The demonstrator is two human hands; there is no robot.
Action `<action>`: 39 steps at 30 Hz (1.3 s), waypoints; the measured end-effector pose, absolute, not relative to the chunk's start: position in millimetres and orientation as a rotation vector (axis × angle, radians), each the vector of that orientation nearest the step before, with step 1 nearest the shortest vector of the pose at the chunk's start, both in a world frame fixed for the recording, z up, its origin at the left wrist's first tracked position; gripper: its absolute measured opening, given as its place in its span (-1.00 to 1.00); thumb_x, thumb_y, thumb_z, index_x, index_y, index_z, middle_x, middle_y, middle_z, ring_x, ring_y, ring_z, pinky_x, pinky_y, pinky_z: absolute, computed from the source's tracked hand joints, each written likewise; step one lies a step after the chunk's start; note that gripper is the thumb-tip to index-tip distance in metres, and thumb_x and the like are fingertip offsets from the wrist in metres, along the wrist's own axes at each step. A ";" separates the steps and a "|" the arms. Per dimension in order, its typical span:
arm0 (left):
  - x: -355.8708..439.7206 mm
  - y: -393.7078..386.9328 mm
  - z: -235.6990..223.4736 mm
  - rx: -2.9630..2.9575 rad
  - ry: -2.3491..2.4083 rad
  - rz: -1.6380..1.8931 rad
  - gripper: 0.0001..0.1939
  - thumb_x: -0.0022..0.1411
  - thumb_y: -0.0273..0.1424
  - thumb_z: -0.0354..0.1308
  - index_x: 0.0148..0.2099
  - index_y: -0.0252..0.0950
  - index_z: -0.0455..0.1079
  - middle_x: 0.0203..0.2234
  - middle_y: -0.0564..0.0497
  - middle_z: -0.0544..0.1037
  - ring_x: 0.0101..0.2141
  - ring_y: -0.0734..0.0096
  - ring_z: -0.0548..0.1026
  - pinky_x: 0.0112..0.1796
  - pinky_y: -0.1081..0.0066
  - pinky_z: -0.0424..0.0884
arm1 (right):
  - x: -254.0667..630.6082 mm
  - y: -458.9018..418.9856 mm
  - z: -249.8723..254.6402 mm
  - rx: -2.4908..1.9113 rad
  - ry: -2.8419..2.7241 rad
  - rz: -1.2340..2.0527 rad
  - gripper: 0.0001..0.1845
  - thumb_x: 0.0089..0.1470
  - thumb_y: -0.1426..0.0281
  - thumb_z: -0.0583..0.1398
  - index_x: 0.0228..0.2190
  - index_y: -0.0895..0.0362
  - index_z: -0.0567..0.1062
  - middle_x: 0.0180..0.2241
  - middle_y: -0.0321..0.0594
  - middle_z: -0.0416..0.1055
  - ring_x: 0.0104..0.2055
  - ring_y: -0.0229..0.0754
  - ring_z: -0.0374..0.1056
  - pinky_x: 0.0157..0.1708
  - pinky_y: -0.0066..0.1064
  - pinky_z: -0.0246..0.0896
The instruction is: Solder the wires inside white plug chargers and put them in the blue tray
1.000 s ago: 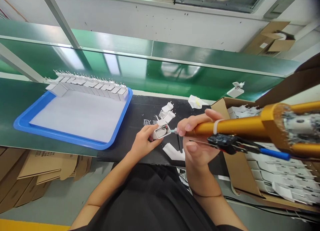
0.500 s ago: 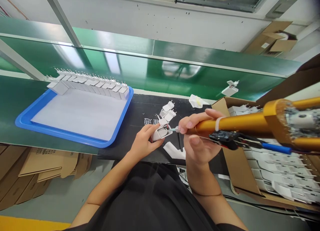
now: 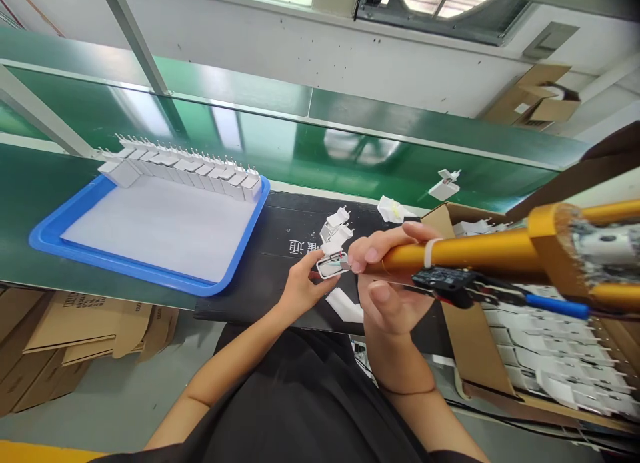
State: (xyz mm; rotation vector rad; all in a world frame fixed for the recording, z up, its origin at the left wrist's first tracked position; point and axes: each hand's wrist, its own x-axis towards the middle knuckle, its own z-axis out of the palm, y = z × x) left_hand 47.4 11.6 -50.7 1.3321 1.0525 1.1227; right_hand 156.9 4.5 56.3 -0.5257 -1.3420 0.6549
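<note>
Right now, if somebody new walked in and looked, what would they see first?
Probably the big shiny gold tool, reaching in from the right side into the right hand. Next, the bright blue tray on the left, with a row of white plug pieces along its far edge. Between them, the left hand holds a small open white case.
</note>
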 end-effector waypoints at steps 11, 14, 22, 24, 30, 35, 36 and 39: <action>53.2 13.1 -44.8 1.339 0.950 1.208 -0.53 0.10 -0.26 0.38 0.04 -0.27 0.43 -0.17 -0.03 0.63 -0.17 0.23 0.59 -0.18 0.33 0.56 | 151.0 4.9 56.5 -0.511 -1.312 0.642 -0.47 0.02 0.19 0.33 0.05 -0.11 0.39 -0.37 -0.33 0.32 -0.47 -0.26 0.28 -0.46 -0.28 0.39; 54.9 13.7 -47.6 1.326 0.935 1.239 -0.52 0.09 -0.23 0.39 0.02 -0.27 0.43 -0.19 -0.03 0.63 -0.19 0.25 0.58 -0.18 0.34 0.55 | 150.6 4.1 57.8 -0.499 -1.317 0.646 -0.49 0.05 0.21 0.32 0.04 -0.10 0.40 -0.37 -0.33 0.32 -0.46 -0.27 0.29 -0.45 -0.29 0.39; 53.2 12.5 -43.8 1.313 0.893 1.259 -0.49 0.06 -0.24 0.40 0.04 -0.27 0.42 -0.18 -0.01 0.63 -0.18 0.27 0.57 -0.19 0.39 0.52 | 151.1 4.2 59.6 -0.468 -1.299 0.682 -0.53 0.06 0.26 0.33 0.03 -0.09 0.44 -0.37 -0.35 0.35 -0.45 -0.29 0.31 -0.43 -0.31 0.38; 53.4 12.2 -43.3 1.315 0.906 1.256 -0.51 0.06 -0.24 0.40 0.02 -0.27 0.43 -0.20 -0.01 0.62 -0.19 0.27 0.57 -0.21 0.39 0.51 | 151.8 4.9 59.7 -0.450 -1.300 0.678 -0.49 0.03 0.28 0.34 0.04 -0.09 0.43 -0.36 -0.35 0.35 -0.45 -0.29 0.31 -0.43 -0.31 0.38; 50.9 13.4 -43.6 1.371 1.013 1.186 -0.57 0.08 -0.28 0.35 0.00 -0.27 0.42 -0.19 -0.03 0.59 -0.18 0.27 0.55 -0.25 0.41 0.51 | 153.4 3.9 61.5 -0.386 -1.291 0.748 -0.46 0.02 0.15 0.31 0.04 -0.02 0.44 -0.34 -0.32 0.36 -0.44 -0.27 0.30 -0.45 -0.28 0.33; 33.3 16.7 -53.4 1.272 1.066 1.102 -0.47 0.12 -0.28 0.33 0.12 -0.26 0.33 -0.07 -0.07 0.57 -0.14 0.26 0.56 -0.26 0.42 0.53 | 162.2 -2.3 60.7 -0.392 -1.265 0.737 -0.48 0.05 0.28 0.29 0.07 0.02 0.44 -0.35 -0.32 0.40 -0.45 -0.28 0.32 -0.43 -0.29 0.28; 28.1 16.7 -55.0 1.258 1.061 1.104 -0.46 0.13 -0.27 0.33 0.13 -0.26 0.32 -0.05 -0.08 0.56 -0.12 0.25 0.56 -0.26 0.43 0.53 | 165.6 -3.5 59.8 -0.420 -1.260 0.729 -0.47 0.04 0.31 0.30 0.07 0.02 0.43 -0.35 -0.33 0.41 -0.45 -0.28 0.32 -0.43 -0.29 0.28; 13.4 13.9 -54.1 1.241 1.029 1.117 -0.45 0.16 -0.24 0.33 0.15 -0.23 0.30 -0.08 -0.07 0.56 -0.13 0.27 0.55 -0.32 0.49 0.49 | 178.1 -3.9 55.3 -0.482 -1.249 0.657 -0.47 -0.02 0.35 0.34 0.04 0.01 0.47 -0.36 -0.34 0.42 -0.47 -0.29 0.30 -0.45 -0.32 0.27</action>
